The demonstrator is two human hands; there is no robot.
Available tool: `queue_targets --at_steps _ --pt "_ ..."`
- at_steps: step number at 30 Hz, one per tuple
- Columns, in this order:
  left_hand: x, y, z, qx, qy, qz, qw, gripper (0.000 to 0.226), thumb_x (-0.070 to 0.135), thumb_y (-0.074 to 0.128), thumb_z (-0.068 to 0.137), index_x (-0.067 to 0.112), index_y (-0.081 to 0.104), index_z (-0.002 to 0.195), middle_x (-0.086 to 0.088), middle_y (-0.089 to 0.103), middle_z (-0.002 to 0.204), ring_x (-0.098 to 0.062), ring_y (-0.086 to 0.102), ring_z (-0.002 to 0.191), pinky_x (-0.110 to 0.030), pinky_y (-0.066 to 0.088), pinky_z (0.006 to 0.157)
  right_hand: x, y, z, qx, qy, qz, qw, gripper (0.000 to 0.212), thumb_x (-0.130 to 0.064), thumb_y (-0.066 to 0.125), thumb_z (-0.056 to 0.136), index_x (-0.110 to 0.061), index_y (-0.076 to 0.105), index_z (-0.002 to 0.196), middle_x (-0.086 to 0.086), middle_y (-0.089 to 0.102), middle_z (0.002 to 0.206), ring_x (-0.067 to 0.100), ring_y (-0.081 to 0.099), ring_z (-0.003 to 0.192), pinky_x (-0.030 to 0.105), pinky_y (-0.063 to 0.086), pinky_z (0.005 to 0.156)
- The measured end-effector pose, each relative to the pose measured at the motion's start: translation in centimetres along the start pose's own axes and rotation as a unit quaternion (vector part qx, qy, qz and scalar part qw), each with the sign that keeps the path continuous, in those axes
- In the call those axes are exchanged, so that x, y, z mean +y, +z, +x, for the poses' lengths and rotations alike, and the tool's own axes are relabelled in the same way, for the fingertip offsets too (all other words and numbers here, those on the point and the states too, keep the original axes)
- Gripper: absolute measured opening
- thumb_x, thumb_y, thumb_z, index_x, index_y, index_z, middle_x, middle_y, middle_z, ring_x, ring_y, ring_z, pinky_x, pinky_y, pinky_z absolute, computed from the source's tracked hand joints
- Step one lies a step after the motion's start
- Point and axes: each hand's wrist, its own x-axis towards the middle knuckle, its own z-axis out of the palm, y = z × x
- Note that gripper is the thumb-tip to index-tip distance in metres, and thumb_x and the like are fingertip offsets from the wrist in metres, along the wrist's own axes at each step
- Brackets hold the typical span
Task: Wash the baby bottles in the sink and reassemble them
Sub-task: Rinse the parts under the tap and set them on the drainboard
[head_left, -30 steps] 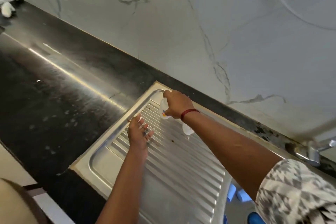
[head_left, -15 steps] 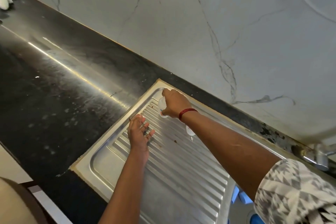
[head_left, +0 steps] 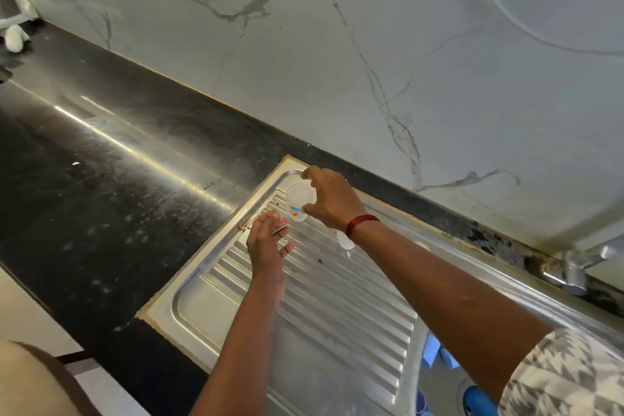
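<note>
My right hand [head_left: 332, 203] grips a clear baby bottle [head_left: 297, 202] with a small coloured print, holding it just over the far left corner of the steel drainboard [head_left: 337, 314]. The bottle's open mouth faces me. My left hand [head_left: 266, 246] lies on the ridges right beside it, fingers straight and spread, its fingertips close to the bottle's lower end. What sits under those fingertips is unclear. A clear teat [head_left: 345, 241] lies on the drainboard, partly behind my right wrist.
Blue bottle parts [head_left: 435, 353] lie in the sink basin at the lower right, with another blue piece [head_left: 477, 398] near the drain. The tap [head_left: 574, 268] sticks out at the right. A black counter [head_left: 101, 196] runs to the left, under a marble wall.
My right hand has turned the bottle so its mouth shows more. My left hand has slid a little toward the bottle.
</note>
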Motion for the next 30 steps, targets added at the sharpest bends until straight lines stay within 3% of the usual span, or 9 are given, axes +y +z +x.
queue_targets --at_steps 6,11,17,19,21,24,27,30 --pt "-0.6 2.8 -5.9 -0.058 0.012 0.037 0.998 0.025 0.032 0.058 0.098 0.014 0.064 0.115 -0.008 0.071 0.107 -0.021 0.068 0.100 -0.038 0.056 0.085 2.4 -2.6 -8.0 0.078 0.007 0.072 0.994 0.034 -0.019 0.077 0.083 -0.013 0.065 0.114 0.006 0.069 0.105 0.015 0.063 0.092 0.034 0.056 0.087" --pt "-3.0 4.5 -11.5 -0.145 -0.007 0.030 0.989 0.006 0.008 0.060 0.095 0.012 0.064 0.093 -0.008 0.065 0.076 -0.016 0.055 0.062 -0.026 0.040 0.055 5.8 -3.4 -16.3 0.149 0.048 0.115 0.981 0.017 -0.019 0.076 0.082 -0.015 0.070 0.097 -0.003 0.071 0.084 0.010 0.066 0.075 0.029 0.056 0.076" --pt "-9.5 5.8 -17.9 -0.213 -0.042 0.114 0.970 0.017 -0.007 0.056 0.087 0.009 0.061 0.087 -0.006 0.062 0.066 -0.014 0.049 0.050 -0.021 0.038 0.045 12.0 -2.5 -26.5 0.191 0.171 0.131 0.958 0.006 -0.010 0.073 0.081 -0.014 0.073 0.086 -0.007 0.070 0.071 0.000 0.060 0.063 0.017 0.049 0.067" --pt "-11.7 6.2 -19.6 -0.215 -0.053 0.149 0.964 0.017 -0.006 0.057 0.085 0.010 0.063 0.085 -0.007 0.063 0.067 -0.015 0.050 0.051 -0.021 0.040 0.046 13.9 -2.1 -29.3 0.173 0.215 0.137 0.951 0.005 -0.011 0.072 0.082 -0.016 0.072 0.083 -0.013 0.065 0.067 -0.005 0.060 0.064 0.006 0.041 0.062" --pt "-13.8 6.9 -21.3 -0.224 -0.068 0.187 0.954 0.012 0.001 0.061 0.083 0.012 0.065 0.085 -0.008 0.065 0.069 -0.016 0.054 0.054 -0.021 0.042 0.048 15.9 -2.0 -32.2 0.144 0.249 0.129 0.949 0.004 -0.013 0.071 0.082 -0.016 0.071 0.080 -0.012 0.065 0.067 -0.004 0.058 0.061 0.004 0.038 0.060" --pt "-15.8 8.2 -23.4 -0.244 -0.100 0.230 0.937 0.013 0.000 0.060 0.084 0.012 0.065 0.086 -0.005 0.063 0.064 -0.015 0.054 0.053 -0.021 0.041 0.046 19.2 -1.5 -35.6 0.109 0.275 0.113 0.948 0.013 -0.012 0.070 0.080 -0.023 0.067 0.074 -0.014 0.059 0.061 -0.002 0.058 0.061 0.008 0.039 0.060" --pt "-17.6 9.9 -24.7 -0.271 -0.139 0.278 0.911 0.020 -0.006 0.057 0.083 0.013 0.060 0.079 -0.003 0.055 0.060 -0.012 0.047 0.047 -0.020 0.033 0.042 22.5 -0.8 -38.4 0.059 0.337 0.110 0.933 0.014 -0.015 0.069 0.080 -0.024 0.063 0.071 -0.004 0.065 0.071 0.018 0.065 0.075 0.028 0.048 0.071" --pt "-19.2 11.4 -25.3 -0.288 -0.162 0.339 0.881 0.022 -0.001 0.058 0.085 0.017 0.061 0.073 -0.005 0.058 0.065 -0.013 0.053 0.050 -0.021 0.036 0.045 25.4 -0.1 -40.3 0.034 0.373 0.125 0.919 0.016 -0.014 0.068 0.079 -0.027 0.062 0.070 -0.002 0.067 0.081 0.019 0.066 0.082 0.024 0.043 0.070"
